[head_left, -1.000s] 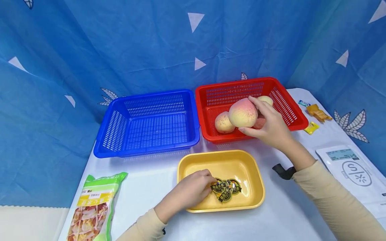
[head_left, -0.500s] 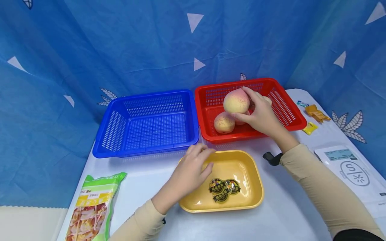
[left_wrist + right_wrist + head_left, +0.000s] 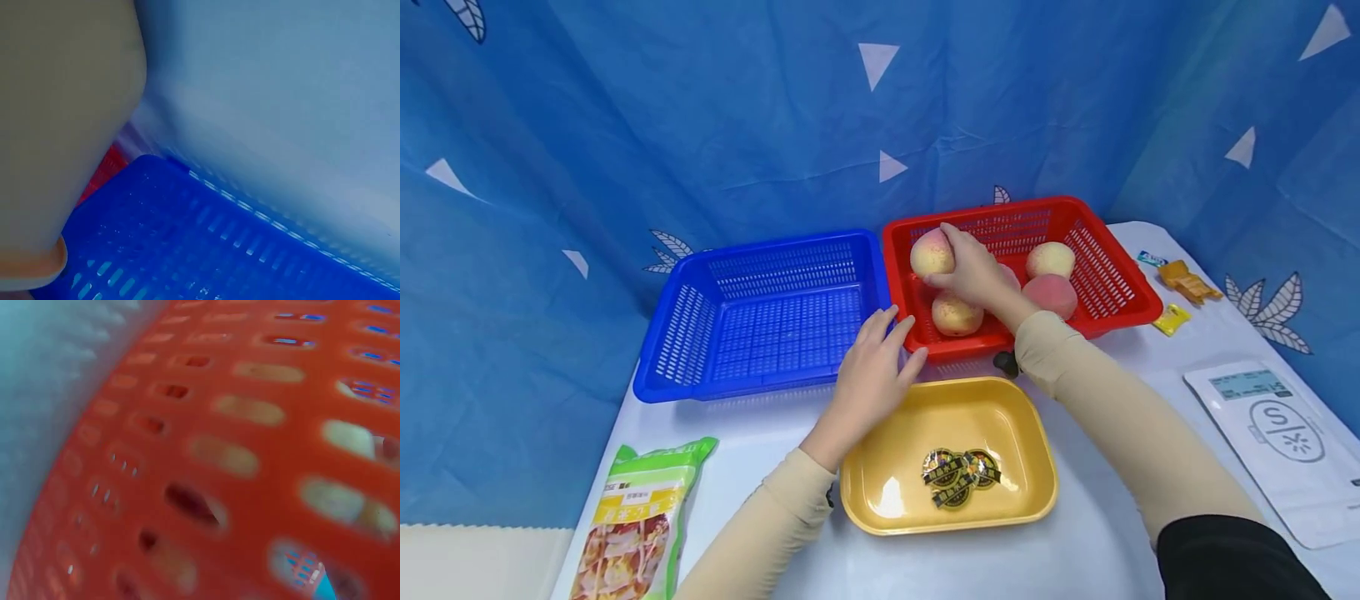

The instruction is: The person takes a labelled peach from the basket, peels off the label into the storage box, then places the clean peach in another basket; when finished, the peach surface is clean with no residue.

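Note:
My right hand (image 3: 976,268) grips a pink-and-yellow peach (image 3: 929,253) over the left part of the red basket (image 3: 1111,279). Below that hand sits another peach (image 3: 957,315); a third, pale peach (image 3: 1049,261) and a pinker peach (image 3: 1051,295) lie farther right. My left hand (image 3: 871,372), fingers spread and holding nothing, hovers where the blue basket (image 3: 790,329) meets the red one, above the back left of the yellow tray (image 3: 880,479). The right wrist view is filled by the slotted red basket wall (image 3: 212,425); the held peach is hidden there.
Round black-and-gold stickers (image 3: 958,477) lie in the yellow tray. At front left is a green-topped food packet (image 3: 632,525). A white scale (image 3: 1273,442) and small wrapped snacks (image 3: 1187,282) sit on the right. A blue curtain (image 3: 737,125) hangs behind the baskets.
My right hand has carried the peach leftward within the red basket, uncovering the peaches on the right. My left hand has left the stickers and moved up toward the baskets, its fingers spreading.

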Tool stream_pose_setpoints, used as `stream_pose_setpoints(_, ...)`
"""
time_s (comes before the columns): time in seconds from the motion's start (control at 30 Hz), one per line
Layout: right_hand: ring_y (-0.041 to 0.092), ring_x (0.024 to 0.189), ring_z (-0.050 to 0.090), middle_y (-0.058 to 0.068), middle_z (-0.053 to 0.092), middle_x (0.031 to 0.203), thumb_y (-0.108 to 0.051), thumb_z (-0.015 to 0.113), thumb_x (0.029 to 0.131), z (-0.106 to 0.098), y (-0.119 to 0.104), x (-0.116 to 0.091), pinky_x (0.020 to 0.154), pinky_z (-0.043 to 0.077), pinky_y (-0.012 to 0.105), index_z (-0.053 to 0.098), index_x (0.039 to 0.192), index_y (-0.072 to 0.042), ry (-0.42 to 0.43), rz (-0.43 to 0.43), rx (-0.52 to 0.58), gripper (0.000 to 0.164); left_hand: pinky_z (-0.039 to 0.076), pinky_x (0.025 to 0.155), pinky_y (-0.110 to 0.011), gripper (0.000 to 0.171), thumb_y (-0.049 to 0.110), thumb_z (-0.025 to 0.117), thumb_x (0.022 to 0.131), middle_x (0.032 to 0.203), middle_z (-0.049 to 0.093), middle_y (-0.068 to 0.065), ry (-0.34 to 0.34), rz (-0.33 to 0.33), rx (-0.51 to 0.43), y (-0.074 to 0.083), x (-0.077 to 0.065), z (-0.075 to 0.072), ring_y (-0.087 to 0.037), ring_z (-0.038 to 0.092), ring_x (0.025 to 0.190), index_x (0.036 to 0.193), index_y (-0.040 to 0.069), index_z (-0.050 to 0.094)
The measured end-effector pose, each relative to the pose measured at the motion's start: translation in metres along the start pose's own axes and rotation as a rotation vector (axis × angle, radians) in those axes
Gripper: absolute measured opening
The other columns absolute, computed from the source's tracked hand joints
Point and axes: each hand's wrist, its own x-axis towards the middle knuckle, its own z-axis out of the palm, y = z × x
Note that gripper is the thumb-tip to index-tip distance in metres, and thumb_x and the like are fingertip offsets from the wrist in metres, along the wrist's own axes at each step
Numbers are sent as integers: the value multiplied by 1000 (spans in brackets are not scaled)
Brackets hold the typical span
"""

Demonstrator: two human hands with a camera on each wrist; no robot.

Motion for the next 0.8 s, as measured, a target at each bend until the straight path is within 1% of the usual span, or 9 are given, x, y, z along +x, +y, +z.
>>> stream_pose_setpoints(0.1,37,142,39,19,37,156,-29,76,87,6,1,6,118,32,55,23,157,-7,-42,-9,-19,91,41,112,-55,53,41,54,101,156,42,-11,-4,6,15,1,-1,2,-31,34,147,145,12,52)
stream_pose_setpoints(0.23,36,137,46,18,45,150,-28,74,87,14,4,8,117,34,54,27,156,-7,-94,-26,-69,86,42,112,-54,53,41,55,100,155,44,-11,3,13,17,2,-2,2,-31,35,147,144,11,53)
stream_pose_setpoints(0.37,35,131,51,16,51,144,-30,73,87,18,6,9,115,38,55,32,153,-8,-106,-20,-111,81,44,110,-55,53,41,56,100,154,44,-11,5,18,18,3,-2,2,-31,35,147,144,11,53)
stream_pose_setpoints(0.5,35,128,53,16,52,143,-33,73,87,18,7,9,113,39,56,33,153,-9,-124,21,-119,81,43,111,-54,53,41,56,100,154,44,-11,3,19,17,3,-2,1,-31,35,147,144,11,53)
stream_pose_setpoints(0.57,34,129,52,16,51,144,-32,72,88,17,7,8,114,39,56,34,153,-9,-130,20,-121,78,42,112,-54,53,41,56,100,154,44,-10,-1,15,13,3,-2,1,-31,35,147,144,11,53)
stream_pose_setpoints(0.67,35,133,49,16,50,147,-30,69,91,13,5,3,115,37,54,37,151,-7,-100,-30,-121,72,41,112,-55,53,41,55,100,155,44,-10,-8,8,-2,2,-2,-1,-31,34,148,144,12,52)
stream_pose_setpoints(0.73,34,138,45,14,47,150,-31,67,93,7,2,-5,116,37,54,39,150,-8,-64,-64,-130,67,39,114,-54,54,42,55,100,156,42,-9,-16,1,-11,2,-3,-3,-30,33,149,146,13,51)
stream_pose_setpoints(0.8,35,140,42,13,45,153,-33,65,94,0,-2,-16,116,35,55,41,150,-9,-21,-101,-138,65,36,116,-54,55,42,54,100,157,40,-9,-9,-5,-14,1,-4,-6,-30,32,149,147,14,49)
